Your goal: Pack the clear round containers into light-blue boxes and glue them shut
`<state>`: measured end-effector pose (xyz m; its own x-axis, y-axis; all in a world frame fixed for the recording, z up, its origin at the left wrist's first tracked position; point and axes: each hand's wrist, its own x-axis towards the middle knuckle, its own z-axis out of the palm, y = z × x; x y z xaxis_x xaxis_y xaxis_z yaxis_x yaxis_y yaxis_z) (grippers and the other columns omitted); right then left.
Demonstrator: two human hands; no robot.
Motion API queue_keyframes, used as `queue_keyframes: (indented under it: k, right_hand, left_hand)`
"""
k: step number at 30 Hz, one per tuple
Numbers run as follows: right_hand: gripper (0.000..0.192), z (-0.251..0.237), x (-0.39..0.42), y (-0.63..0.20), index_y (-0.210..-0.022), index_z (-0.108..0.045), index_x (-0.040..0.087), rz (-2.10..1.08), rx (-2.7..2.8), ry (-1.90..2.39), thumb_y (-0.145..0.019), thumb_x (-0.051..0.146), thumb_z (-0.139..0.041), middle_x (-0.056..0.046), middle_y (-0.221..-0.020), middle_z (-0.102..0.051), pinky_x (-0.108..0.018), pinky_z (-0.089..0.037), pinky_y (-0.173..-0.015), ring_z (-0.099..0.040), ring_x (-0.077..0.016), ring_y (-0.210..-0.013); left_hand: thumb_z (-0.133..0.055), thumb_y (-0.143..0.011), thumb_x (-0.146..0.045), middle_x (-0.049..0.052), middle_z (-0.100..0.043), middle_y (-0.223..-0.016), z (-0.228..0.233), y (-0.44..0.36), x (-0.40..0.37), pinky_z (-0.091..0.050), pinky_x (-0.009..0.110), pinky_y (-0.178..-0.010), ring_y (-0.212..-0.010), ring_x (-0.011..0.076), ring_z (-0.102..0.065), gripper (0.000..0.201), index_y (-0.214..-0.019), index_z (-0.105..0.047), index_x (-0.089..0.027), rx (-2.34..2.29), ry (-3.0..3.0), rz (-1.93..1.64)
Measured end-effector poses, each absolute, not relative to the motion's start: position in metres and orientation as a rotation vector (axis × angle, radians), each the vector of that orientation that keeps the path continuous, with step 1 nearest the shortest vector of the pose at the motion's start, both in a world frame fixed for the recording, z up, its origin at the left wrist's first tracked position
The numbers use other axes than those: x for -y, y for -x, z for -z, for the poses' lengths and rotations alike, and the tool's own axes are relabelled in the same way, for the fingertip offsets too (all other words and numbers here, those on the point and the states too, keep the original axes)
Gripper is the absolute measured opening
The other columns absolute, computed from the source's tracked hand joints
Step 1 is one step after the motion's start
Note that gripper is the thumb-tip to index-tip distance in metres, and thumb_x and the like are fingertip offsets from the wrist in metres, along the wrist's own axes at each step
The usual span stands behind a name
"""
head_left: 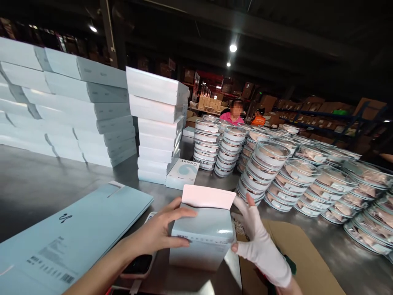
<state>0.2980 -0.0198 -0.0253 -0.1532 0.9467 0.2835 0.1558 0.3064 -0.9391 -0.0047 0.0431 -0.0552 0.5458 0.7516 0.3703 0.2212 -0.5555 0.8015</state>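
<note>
Lighting: dark roof [322, 45], bright ceiling lamp [233, 48]; bench [27, 168] better lit, glare at its near edge; wide-angle distortion laterally.

Only word I can really make out is "beauty" on the small box [182, 174], with something in front of it I can't pin down. The flat blue carton [89, 225] has a squiggly black logo, a block of fine print, a row of tiny icons and a barcode, all too small to read. Same with the print and barcode on the pale blue box [199, 250]. Labels [288, 186] on the round tubs [272, 151]? Illegible.
</note>
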Motion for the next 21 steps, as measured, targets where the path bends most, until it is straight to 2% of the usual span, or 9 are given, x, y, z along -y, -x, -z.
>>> queue_keyframes:
  k: [3, 5, 7, 12, 14, 16, 18, 19, 21]
  right_hand:
    - [0.099, 0.038, 0.009, -0.288, -0.158, -0.030, 0.041, -1.048, 1.592, 0.971, -0.077, 0.049, -0.086, -0.010, -0.148, -0.060, -0.050, -0.036, -0.118, -0.051, -0.0254, -0.143]
    - [0.080, 0.048, 0.011, -0.294, -0.151, -0.045, 0.041, -0.953, 1.637, 1.014, -0.081, 0.045, -0.083, -0.010, -0.148, -0.060, -0.050, -0.034, -0.119, -0.048, -0.0271, -0.144]
    - [0.064, 0.053, 0.014, -0.296, -0.145, -0.053, 0.043, -0.811, 1.773, 1.034, -0.086, 0.037, -0.079, -0.008, -0.152, -0.056, -0.051, -0.034, -0.120, -0.050, -0.0277, -0.143]
    - [0.057, 0.038, 0.015, -0.281, -0.142, -0.055, 0.041, -0.287, 2.191, 0.815, -0.093, 0.012, -0.062, -0.002, -0.133, -0.066, -0.043, -0.040, -0.118, -0.051, -0.0212, -0.137]
    - [0.059, 0.037, 0.014, -0.280, -0.146, -0.050, 0.039, -0.190, 2.230, 0.807, -0.095, 0.011, -0.058, -0.003, -0.142, -0.060, -0.043, -0.040, -0.119, -0.048, -0.0208, -0.140]
    - [0.064, 0.047, 0.015, -0.285, -0.152, -0.042, 0.040, -0.141, 2.133, 0.925, -0.096, 0.016, -0.060, -0.005, -0.159, -0.045, -0.047, -0.037, -0.121, -0.041, -0.0243, -0.147]
    - [0.070, 0.068, 0.019, -0.293, -0.158, -0.028, 0.045, -0.250, 1.868, 1.033, -0.098, 0.027, -0.060, -0.005, -0.168, -0.032, -0.049, -0.043, -0.116, -0.044, -0.0273, -0.147]
    - [0.069, 0.080, 0.021, -0.296, -0.159, -0.024, 0.047, -0.364, 1.725, 1.039, -0.100, 0.037, -0.058, -0.006, -0.166, -0.035, -0.049, -0.049, -0.110, -0.050, -0.0284, -0.143]
    - [0.067, 0.104, 0.027, -0.296, -0.156, -0.030, 0.047, -0.612, 1.553, 1.004, -0.095, 0.060, -0.054, -0.009, -0.152, -0.055, -0.050, -0.060, -0.094, -0.062, -0.0319, -0.130]
  left_hand:
    - [-0.084, -0.080, -0.033, 0.012, -0.050, -0.144, 0.073, -0.002, -0.041, -0.053, 0.046, -0.103, -0.126, 0.0333, -0.062, 0.046, -0.121, -0.064, -0.030, -0.718, -2.037, -1.174]
    - [-0.077, -0.087, -0.041, 0.015, -0.043, -0.147, 0.085, -0.007, -0.042, -0.054, 0.047, -0.103, -0.130, 0.0325, -0.060, 0.051, -0.129, -0.051, -0.031, -0.661, -2.007, -1.328]
    - [-0.072, -0.091, -0.042, 0.014, -0.047, -0.141, 0.091, -0.009, -0.042, -0.051, 0.048, -0.106, -0.134, 0.0311, -0.057, 0.054, -0.136, -0.043, -0.032, -0.616, -2.030, -1.366]
    - [-0.076, -0.087, -0.024, 0.009, -0.063, -0.122, 0.064, -0.004, -0.039, -0.043, 0.047, -0.115, -0.145, 0.0336, -0.043, 0.025, -0.111, -0.076, -0.033, -0.591, -2.205, -1.178]
    - [-0.078, -0.085, -0.026, 0.009, -0.066, -0.125, 0.050, -0.001, -0.037, -0.043, 0.046, -0.115, -0.144, 0.0336, -0.045, 0.019, -0.103, -0.081, -0.032, -0.597, -2.154, -1.113]
    - [-0.079, -0.084, -0.033, 0.009, -0.070, -0.126, 0.044, 0.002, -0.037, -0.047, 0.044, -0.112, -0.135, 0.0322, -0.056, 0.016, -0.099, -0.082, -0.030, -0.635, -2.016, -1.139]
    - [-0.075, -0.087, -0.044, 0.011, -0.069, -0.129, 0.046, 0.003, -0.039, -0.049, 0.045, -0.109, -0.128, 0.0318, -0.062, 0.022, -0.100, -0.080, -0.027, -0.744, -1.851, -1.259]
    - [-0.070, -0.090, -0.049, 0.013, -0.066, -0.133, 0.049, 0.003, -0.041, -0.049, 0.046, -0.108, -0.129, 0.0325, -0.061, 0.030, -0.105, -0.077, -0.025, -0.818, -1.773, -1.330]
    - [-0.055, -0.097, -0.057, 0.017, -0.059, -0.144, 0.057, 0.000, -0.043, -0.053, 0.046, -0.102, -0.129, 0.0338, -0.060, 0.045, -0.123, -0.066, -0.022, -0.938, -1.602, -1.426]
